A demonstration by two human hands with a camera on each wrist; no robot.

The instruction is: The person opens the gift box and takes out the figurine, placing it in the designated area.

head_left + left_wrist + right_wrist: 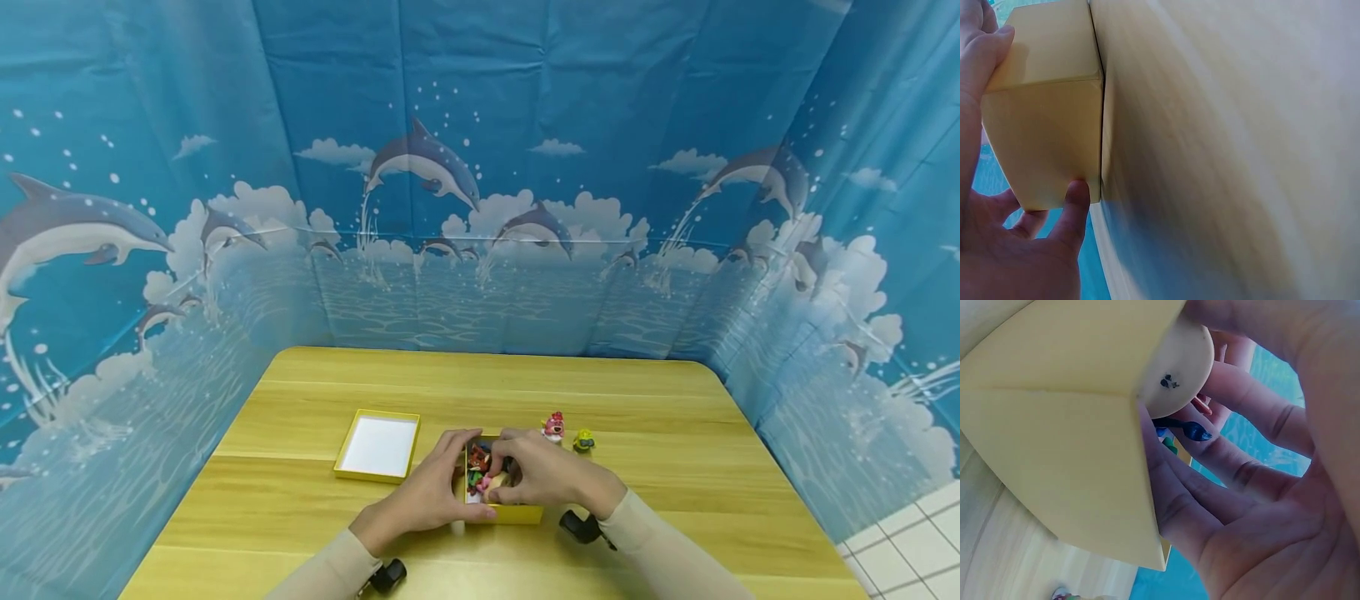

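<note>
A yellow box (pixel 517 516) stands on the table with several small toy figures inside, among them an orange-brown fox-like one (pixel 478 457). My left hand (pixel 426 492) grips the box from its left side, thumb at the near wall and fingers round the far corner. In the left wrist view, fingertips press the plain box walls (pixel 1041 137). Reaching into the box opening, my right hand (pixel 542 472) pinches a toy figure with a round cream base (pixel 1185 365). That base faces the right wrist camera with a small dark print; the figure's upper part is mostly hidden.
A shallow yellow lid (pixel 378 446) with a white inside lies left of the box. To the right stand a pink figure (pixel 553 426) and a yellow-green figure (pixel 584 441). A dolphin-print curtain (pixel 480 300) hangs behind the wooden table (pixel 660 500).
</note>
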